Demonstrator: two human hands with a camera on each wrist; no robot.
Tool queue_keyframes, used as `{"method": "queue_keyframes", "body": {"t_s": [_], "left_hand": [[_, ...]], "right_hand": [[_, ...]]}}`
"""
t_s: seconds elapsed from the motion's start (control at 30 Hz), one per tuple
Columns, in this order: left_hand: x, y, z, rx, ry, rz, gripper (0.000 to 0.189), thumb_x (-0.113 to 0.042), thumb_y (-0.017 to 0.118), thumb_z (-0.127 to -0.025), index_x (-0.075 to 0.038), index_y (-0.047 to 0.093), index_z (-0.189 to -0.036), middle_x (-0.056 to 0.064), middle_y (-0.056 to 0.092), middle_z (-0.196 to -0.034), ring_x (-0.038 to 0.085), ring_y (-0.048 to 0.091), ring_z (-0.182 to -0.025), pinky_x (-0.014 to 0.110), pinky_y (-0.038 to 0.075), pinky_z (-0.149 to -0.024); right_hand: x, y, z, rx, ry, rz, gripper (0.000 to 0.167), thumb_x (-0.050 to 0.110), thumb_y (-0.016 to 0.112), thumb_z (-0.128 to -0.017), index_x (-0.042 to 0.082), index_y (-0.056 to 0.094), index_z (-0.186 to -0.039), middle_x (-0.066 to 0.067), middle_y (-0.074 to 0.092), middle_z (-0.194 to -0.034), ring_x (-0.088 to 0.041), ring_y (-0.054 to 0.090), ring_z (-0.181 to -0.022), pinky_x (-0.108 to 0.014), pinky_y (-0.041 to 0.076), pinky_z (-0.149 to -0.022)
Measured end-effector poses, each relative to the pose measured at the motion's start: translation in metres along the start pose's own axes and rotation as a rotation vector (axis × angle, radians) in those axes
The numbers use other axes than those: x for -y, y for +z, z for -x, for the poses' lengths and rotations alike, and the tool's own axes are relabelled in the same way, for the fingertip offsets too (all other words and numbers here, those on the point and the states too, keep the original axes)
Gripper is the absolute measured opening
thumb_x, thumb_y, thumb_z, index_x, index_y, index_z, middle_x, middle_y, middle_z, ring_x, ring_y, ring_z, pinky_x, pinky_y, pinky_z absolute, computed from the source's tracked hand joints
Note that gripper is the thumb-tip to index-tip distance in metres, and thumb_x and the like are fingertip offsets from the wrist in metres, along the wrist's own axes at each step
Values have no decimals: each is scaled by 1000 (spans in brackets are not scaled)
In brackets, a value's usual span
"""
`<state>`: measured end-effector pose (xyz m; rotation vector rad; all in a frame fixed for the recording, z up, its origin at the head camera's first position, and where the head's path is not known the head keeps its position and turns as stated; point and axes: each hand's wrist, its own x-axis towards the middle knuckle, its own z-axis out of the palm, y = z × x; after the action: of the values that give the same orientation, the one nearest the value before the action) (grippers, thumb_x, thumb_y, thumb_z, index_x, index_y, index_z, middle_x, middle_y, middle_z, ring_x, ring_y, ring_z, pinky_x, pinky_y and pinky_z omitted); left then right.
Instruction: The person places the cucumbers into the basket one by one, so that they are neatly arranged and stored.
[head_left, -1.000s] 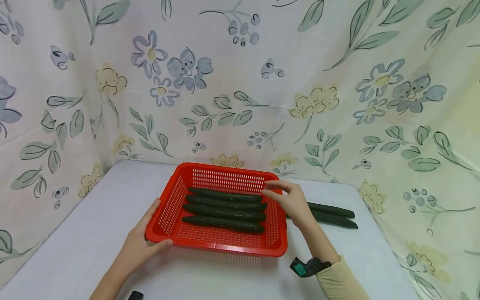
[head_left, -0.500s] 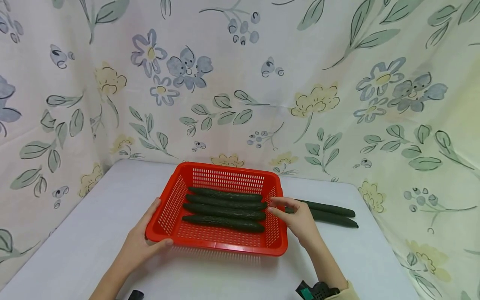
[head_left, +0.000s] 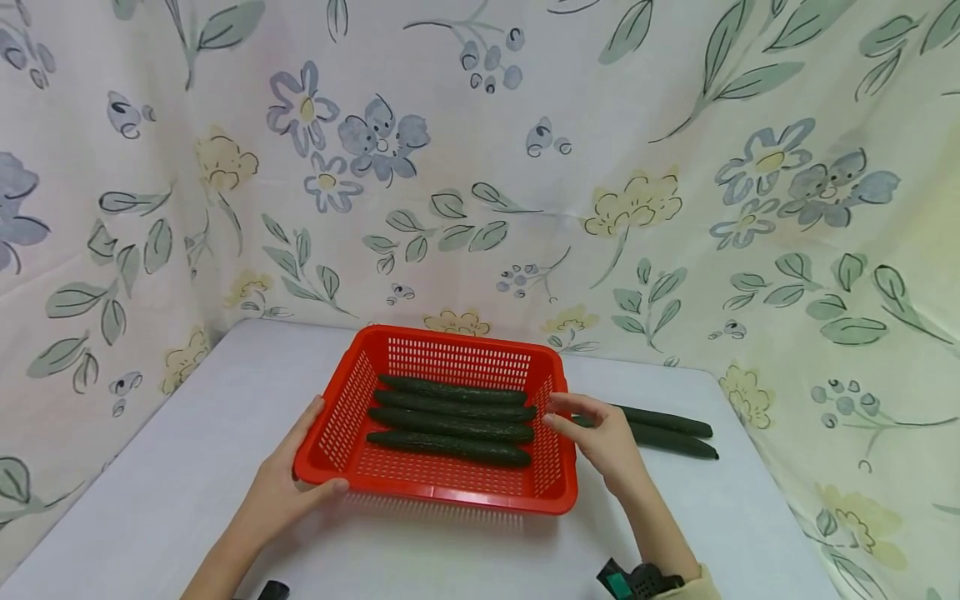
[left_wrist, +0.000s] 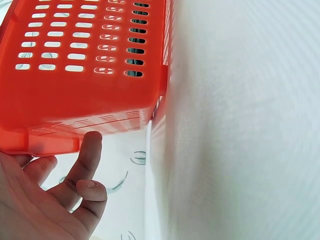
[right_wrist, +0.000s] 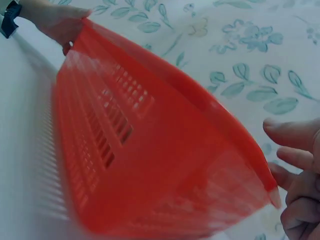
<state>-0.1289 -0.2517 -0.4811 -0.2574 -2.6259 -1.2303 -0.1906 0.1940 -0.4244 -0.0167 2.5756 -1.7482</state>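
A red plastic basket with slotted walls stands on the table in the head view. Several dark green cucumbers lie side by side in it. My left hand holds the basket's near left corner, thumb at the front and fingers along the left side. In the left wrist view some of that hand's fingers are bent below the rim. Over the right rim reaches my right hand, thumb and fingers apart, with nothing between them. Beyond it, two more cucumbers lie on the table, their left ends partly hidden.
A white-covered table extends around the basket. Floral cloth hangs behind the table and at its sides. A black wrist device sits on the right forearm.
My right hand has moved from over the basket's far right corner, down and toward the right, to the right rim. The left hand, the basket and the cucumbers have stayed put.
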Motion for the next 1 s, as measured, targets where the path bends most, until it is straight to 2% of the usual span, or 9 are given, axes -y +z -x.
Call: {"method": "queue_keyframes", "body": {"t_s": [0.1,0.23,0.33,0.43,0.47,0.57,0.67,0.83,1.0], "left_hand": [[0,0,0,0,0,-1,121,-30,94,-80,-32,16,-172,9,28,-175,40,51,-142,24,51,-96],[-1,0,0,0,0,-9,121,-30,94,-80,-31,16,-172,10,28,-175,40,51,-142,27,51,-97],[-1,0,-1,0,-2,-15,121,-31,94,-80,-32,16,-172,10,28,-175,40,51,-142,29,52,-97],[0,0,-1,-1,0,-17,121,-32,94,-80,-32,16,-172,10,29,-175,40,51,-142,30,53,-97],[0,0,-1,-2,0,-17,121,-32,94,-80,-32,16,-172,10,29,-175,40,51,-142,30,53,-97],[1,0,-1,-5,3,-15,121,-31,94,-79,-32,16,-172,9,29,-175,40,51,-142,28,52,-97],[1,1,0,-5,3,-9,121,-31,94,-79,-33,16,-172,8,28,-175,39,50,-142,26,51,-96],[2,1,-1,-6,0,-10,121,-31,94,-79,-33,16,-172,7,28,-175,40,49,-143,26,51,-97],[1,1,-1,-5,3,-13,121,-30,94,-79,-32,16,-172,7,28,-175,41,49,-143,27,50,-99]], "right_hand": [[-7,-10,-5,-20,6,-13,50,39,83,-93,14,73,-136,-8,71,-136,-30,53,-136,-52,56,-98],[-22,-29,-14,-83,7,10,54,41,81,-95,12,70,-139,-12,70,-140,-30,48,-143,-60,48,-111],[-35,-47,-20,-133,34,46,59,44,80,-95,11,68,-142,-12,69,-140,-27,45,-146,-50,51,-107],[-54,-66,-24,-157,42,82,63,46,80,-95,9,66,-144,-12,70,-140,-28,44,-147,-45,49,-106],[-61,-72,-25,-159,42,91,65,47,80,-94,9,66,-144,-12,70,-139,-27,44,-146,-43,49,-104],[-82,-87,-27,-144,11,146,66,47,80,-94,6,65,-144,-16,66,-143,-32,43,-149,-57,40,-117],[-99,-97,-28,-110,-10,204,63,46,82,-93,8,68,-142,-18,63,-148,-37,44,-148,-61,37,-118],[-117,-107,-30,-69,-43,253,57,43,84,-92,12,72,-138,-19,59,-152,-41,46,-146,-63,36,-118],[-125,-107,-29,-88,-39,288,56,43,84,-91,12,73,-136,-20,61,-150,-41,48,-145,-62,37,-118]]}}
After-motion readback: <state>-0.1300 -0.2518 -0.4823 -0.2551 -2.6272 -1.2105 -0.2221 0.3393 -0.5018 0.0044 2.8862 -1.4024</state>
